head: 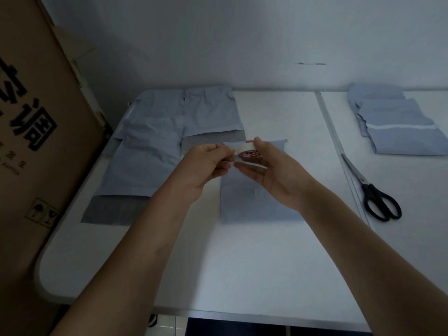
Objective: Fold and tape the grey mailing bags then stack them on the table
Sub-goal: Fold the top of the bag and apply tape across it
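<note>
Now right hand (274, 175) fingers (252, 170) cradle the tape roll (247, 151), left hand (206, 163) pinching its end.

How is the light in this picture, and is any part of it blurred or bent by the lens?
Head view: dim, bluish light, no glare; both forearms look dark. The tape roll, held by the right hand while the left hand pinches its end, looks soft, so its red print is unreadable. The wide lens bends the table edges and tilts the cardboard box. The scissors look fairly sharp.
</note>
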Demonstrator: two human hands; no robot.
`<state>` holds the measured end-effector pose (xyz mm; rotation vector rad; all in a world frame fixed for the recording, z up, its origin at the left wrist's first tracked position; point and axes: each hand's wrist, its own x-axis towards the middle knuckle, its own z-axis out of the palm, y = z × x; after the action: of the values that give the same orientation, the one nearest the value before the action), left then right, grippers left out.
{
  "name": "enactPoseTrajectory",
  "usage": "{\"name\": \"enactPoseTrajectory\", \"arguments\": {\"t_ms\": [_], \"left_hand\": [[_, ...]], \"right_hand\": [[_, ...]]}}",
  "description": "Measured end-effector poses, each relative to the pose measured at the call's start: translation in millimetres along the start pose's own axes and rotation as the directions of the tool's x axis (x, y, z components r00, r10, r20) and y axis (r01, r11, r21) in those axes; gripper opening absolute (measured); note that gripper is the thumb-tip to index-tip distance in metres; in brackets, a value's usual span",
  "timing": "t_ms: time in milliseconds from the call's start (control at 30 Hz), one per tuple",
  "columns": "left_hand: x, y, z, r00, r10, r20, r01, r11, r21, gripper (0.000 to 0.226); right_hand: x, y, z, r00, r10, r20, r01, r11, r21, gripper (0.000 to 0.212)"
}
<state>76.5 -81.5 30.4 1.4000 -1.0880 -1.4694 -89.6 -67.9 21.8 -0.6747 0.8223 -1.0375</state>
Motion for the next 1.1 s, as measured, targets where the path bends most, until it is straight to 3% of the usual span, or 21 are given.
{"name": "enactPoseTrajectory", "arguments": {"t_ms": [200, 433, 667, 733, 833, 900, 933, 1033, 1100], "left_hand": [[-1.0, -1.1, -1.7, 1.000, 0.000, -0.015, 0.000, 1.000, -0.006, 0.011], [-5.3, -7.3, -1.6, 0.995, 0.066, -0.073, -0.057, 0.992, 0.110, 0.013], [-10.7, -11.0, -3.5, 0.995, 0.067, -0.071, -0.058, 0.991, 0.117, 0.012], [-11.4, -12.6, -6.0, 0.995, 0.066, -0.069, -0.058, 0.991, 0.119, 0.015], [-13.2, -13.0, -8.6, 0.995, 0.080, -0.053, -0.073, 0.989, 0.128, 0.016], [-14.2, -11.3, -9.7, 0.995, 0.089, -0.036, -0.085, 0.990, 0.115, 0.014], [-13.9, -10.6, -10.3, 0.996, 0.089, -0.025, -0.086, 0.990, 0.109, 0.013], [-12.3, -10.0, -13.4, 0.998, 0.063, 0.005, -0.063, 0.990, 0.125, 0.012], [-11.0, -12.7, -13.8, 0.999, 0.034, 0.029, -0.039, 0.983, 0.180, 0.011]], "right_hand": [[0.5, 2.8, 4.7, 0.999, -0.036, -0.005, 0.036, 0.998, 0.051, 0.044], [-1.9, 6.1, 13.3, 0.980, -0.194, -0.054, 0.187, 0.977, -0.106, 0.017], [-0.4, 9.8, 7.1, 0.955, -0.266, -0.130, 0.211, 0.919, -0.332, 0.019], [-0.6, 13.2, 1.0, 0.937, -0.313, -0.157, 0.211, 0.861, -0.463, 0.023], [-2.0, 18.0, -13.4, 0.896, -0.411, -0.166, 0.162, 0.651, -0.742, 0.032], [-2.6, 19.2, -20.9, 0.892, -0.419, -0.170, 0.112, 0.570, -0.814, 0.036], [-1.7, 19.0, -23.4, 0.896, -0.406, -0.181, 0.108, 0.594, -0.797, 0.036], [-0.1, 19.7, -24.6, 0.937, -0.262, -0.231, 0.106, 0.844, -0.526, 0.029], [-1.9, 20.9, -22.3, 0.960, -0.181, -0.212, 0.082, 0.910, -0.406, 0.026]]}}
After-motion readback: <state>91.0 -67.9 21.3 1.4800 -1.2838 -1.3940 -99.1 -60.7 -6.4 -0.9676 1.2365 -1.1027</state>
